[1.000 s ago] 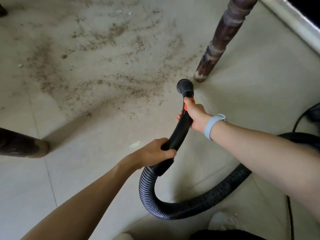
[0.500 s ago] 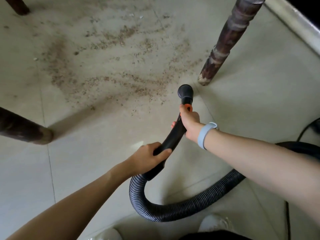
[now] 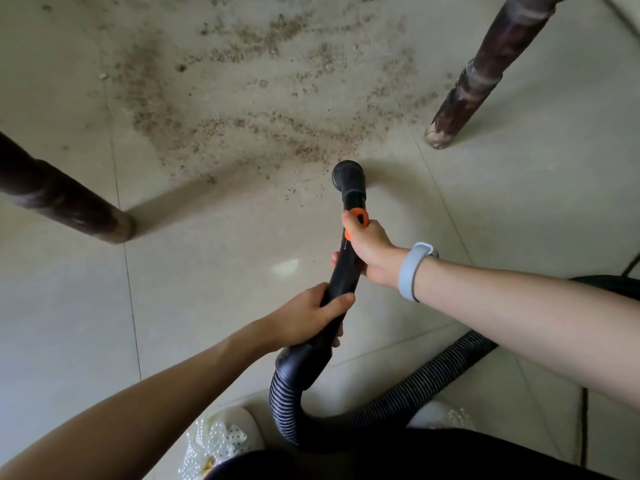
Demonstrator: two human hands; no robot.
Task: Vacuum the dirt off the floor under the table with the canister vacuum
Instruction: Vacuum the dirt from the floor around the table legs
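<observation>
You are looking down at a pale tiled floor (image 3: 214,296) with thin dark grout lines, and brown gritty dirt (image 3: 249,98) is strewn across the tiles ahead in wavy bands between two dark wooden table legs: one leg (image 3: 485,71) stands upright at the right, the other (image 3: 59,199) comes in from the left edge, its foot casting a long shadow. Your left hand (image 3: 304,320) is curled round the lower part of the black vacuum handle (image 3: 343,268), just above where it joins the ribbed hose (image 3: 398,400). Your right hand (image 3: 370,251) grips the same handle higher up, thumb beside the orange collar (image 3: 358,216), a pale wristband (image 3: 414,271) on that wrist. The round nozzle (image 3: 348,176) sits at the near edge of the dirt, close to the right leg. The hose loops down past your white shoes (image 3: 221,434) and runs off to the right, where a thin black cord (image 3: 584,420) lies on the tiles.
</observation>
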